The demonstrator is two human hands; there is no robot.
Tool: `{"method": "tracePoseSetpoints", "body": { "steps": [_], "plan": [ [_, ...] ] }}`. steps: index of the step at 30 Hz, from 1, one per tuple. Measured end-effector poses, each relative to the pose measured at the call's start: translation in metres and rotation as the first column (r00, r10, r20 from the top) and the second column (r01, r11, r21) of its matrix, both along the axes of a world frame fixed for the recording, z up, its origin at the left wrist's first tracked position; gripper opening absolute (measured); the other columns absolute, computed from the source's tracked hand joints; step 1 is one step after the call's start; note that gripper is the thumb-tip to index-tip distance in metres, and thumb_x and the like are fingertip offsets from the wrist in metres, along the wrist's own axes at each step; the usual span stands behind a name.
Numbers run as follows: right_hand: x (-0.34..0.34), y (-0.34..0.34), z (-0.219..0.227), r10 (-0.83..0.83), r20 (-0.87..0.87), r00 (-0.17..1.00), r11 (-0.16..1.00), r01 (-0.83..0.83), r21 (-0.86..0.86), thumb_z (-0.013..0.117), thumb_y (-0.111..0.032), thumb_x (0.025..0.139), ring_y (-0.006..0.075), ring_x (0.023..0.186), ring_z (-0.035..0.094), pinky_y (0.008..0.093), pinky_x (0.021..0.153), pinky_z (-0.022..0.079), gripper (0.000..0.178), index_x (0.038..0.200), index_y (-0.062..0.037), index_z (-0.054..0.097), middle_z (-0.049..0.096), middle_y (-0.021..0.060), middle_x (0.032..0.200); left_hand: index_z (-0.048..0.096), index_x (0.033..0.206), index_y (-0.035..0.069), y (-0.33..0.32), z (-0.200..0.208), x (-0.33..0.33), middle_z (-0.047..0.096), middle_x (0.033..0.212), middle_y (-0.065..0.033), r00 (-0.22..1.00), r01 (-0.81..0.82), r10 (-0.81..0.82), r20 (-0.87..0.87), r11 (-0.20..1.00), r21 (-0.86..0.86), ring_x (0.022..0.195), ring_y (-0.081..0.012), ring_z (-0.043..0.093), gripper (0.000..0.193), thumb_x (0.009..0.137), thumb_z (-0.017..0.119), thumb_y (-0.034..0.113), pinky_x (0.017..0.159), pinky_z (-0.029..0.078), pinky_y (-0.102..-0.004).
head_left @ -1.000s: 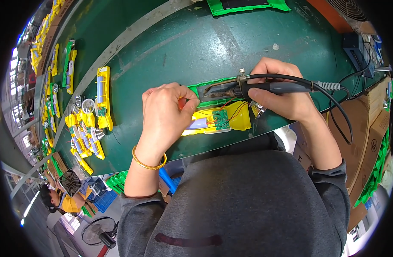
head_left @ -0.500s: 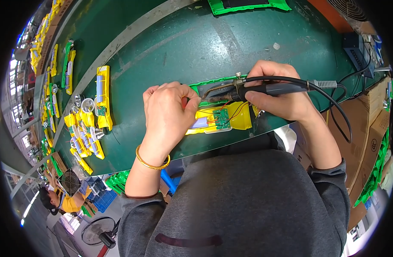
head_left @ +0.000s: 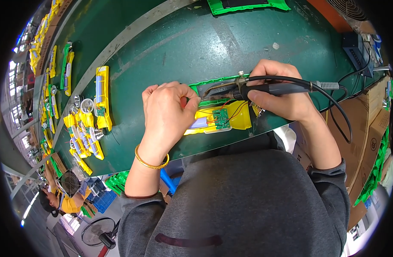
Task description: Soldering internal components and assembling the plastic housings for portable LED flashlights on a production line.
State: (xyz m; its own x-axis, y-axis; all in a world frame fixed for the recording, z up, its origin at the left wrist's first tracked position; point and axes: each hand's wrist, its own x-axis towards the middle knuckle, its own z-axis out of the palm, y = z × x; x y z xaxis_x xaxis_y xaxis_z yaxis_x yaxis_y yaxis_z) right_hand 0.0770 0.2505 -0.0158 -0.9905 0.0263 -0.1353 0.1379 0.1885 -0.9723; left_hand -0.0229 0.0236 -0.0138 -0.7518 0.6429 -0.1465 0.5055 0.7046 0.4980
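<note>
My right hand (head_left: 282,92) is closed round the dark handle of a soldering iron (head_left: 271,88), whose tip end points left over a green-framed part (head_left: 213,80) with a dark panel. My left hand (head_left: 168,109) is closed in a pinch at that part's left end. A bit of red shows between its fingers, too covered to name. Directly below, nearer me, lies a yellow lamp housing (head_left: 241,121) with a purple battery cell (head_left: 199,123) and a small green circuit board (head_left: 221,118). Thin red and black wires run from the board up toward the green-framed part.
Several yellow housings with cells and lamp heads (head_left: 83,137) are heaped at the left of the green table (head_left: 162,51). A single yellow housing (head_left: 103,96) lies beside them. A green frame (head_left: 247,6) is at the far edge. The iron's black cable (head_left: 333,100) loops at right near a blue-grey box (head_left: 357,53).
The soldering iron and my right hand have shifted very slightly to the right. My left hand keeps its pinch in nearly the same place.
</note>
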Motion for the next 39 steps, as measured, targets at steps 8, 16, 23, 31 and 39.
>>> {"method": "tracePoseSetpoints", "body": {
  "steps": [8, 16, 23, 31, 39],
  "plan": [
    [-0.001, -0.004, 0.001, -0.01, 0.04, 0.999, 0.999, 0.011, -0.038, 0.07, -0.004, 0.074, 0.0041, 0.064, 0.051, 0.0214, 0.056, 0.04, 0.015, 0.081, -0.003, 0.057, 0.056, -0.0017, 0.07, 0.065, 0.067, 0.008, 0.001, 0.0, 0.0, 0.057, 0.061, -0.0069, 1.0, -0.008, 0.008, 0.013, 1.0, -0.007, 0.064, -0.025, 0.056, 0.008, 0.073, 0.069, 0.013, 0.084, 0.038, -0.0396],
    [0.0, -0.002, 0.0, -0.008, 0.04, 0.999, 0.998, 0.01, -0.056, 0.069, -0.003, 0.074, 0.0045, 0.063, 0.051, 0.0212, 0.055, 0.039, 0.014, 0.081, -0.0026, 0.056, 0.056, -0.0015, 0.07, 0.065, 0.067, 0.007, 0.001, 0.0, -0.001, 0.056, 0.06, -0.0066, 1.0, -0.005, 0.005, 0.005, 1.0, 0.003, 0.062, -0.0245, 0.055, 0.008, 0.072, 0.068, 0.013, 0.084, 0.039, -0.0395],
    [0.007, 0.006, 0.003, -0.112, -0.016, 0.994, 0.989, 0.11, -0.095, 0.068, -0.006, 0.074, 0.007, 0.063, 0.055, 0.0215, 0.056, 0.044, 0.015, 0.083, -0.002, 0.057, 0.059, 0.0021, 0.071, 0.065, 0.067, 0.007, 0.0, 0.0, 0.0, 0.057, 0.06, -0.0067, 1.0, -0.014, 0.015, 0.019, 1.0, -0.011, 0.062, -0.0246, 0.055, 0.008, 0.073, 0.068, 0.013, 0.085, 0.039, -0.0403],
    [0.037, 0.025, -0.005, -0.345, -0.021, 0.938, 0.898, 0.324, -0.296, 0.068, -0.026, 0.077, 0.0119, 0.057, 0.055, 0.0228, 0.053, 0.046, 0.031, 0.088, -0.0005, 0.052, 0.058, 0.0084, 0.07, 0.065, 0.068, 0.007, 0.007, 0.01, 0.001, 0.058, 0.061, -0.0072, 1.0, 0.01, -0.01, -0.001, 0.993, -0.121, 0.066, -0.0253, 0.058, 0.008, 0.073, 0.068, 0.013, 0.091, 0.038, -0.047],
    [0.047, 0.023, -0.008, -0.393, -0.062, 0.917, 0.838, 0.33, -0.434, 0.066, -0.014, 0.079, 0.0111, 0.061, 0.06, 0.0222, 0.056, 0.049, 0.02, 0.089, 0.0006, 0.057, 0.061, 0.0073, 0.073, 0.063, 0.09, 0.008, 0.013, 0.021, 0.008, 0.055, 0.064, -0.0075, 0.987, -0.005, -0.025, -0.16, 0.983, -0.183, 0.067, -0.0222, 0.058, 0.021, 0.071, 0.072, 0.012, 0.082, 0.043, -0.0413]
  ]
}}
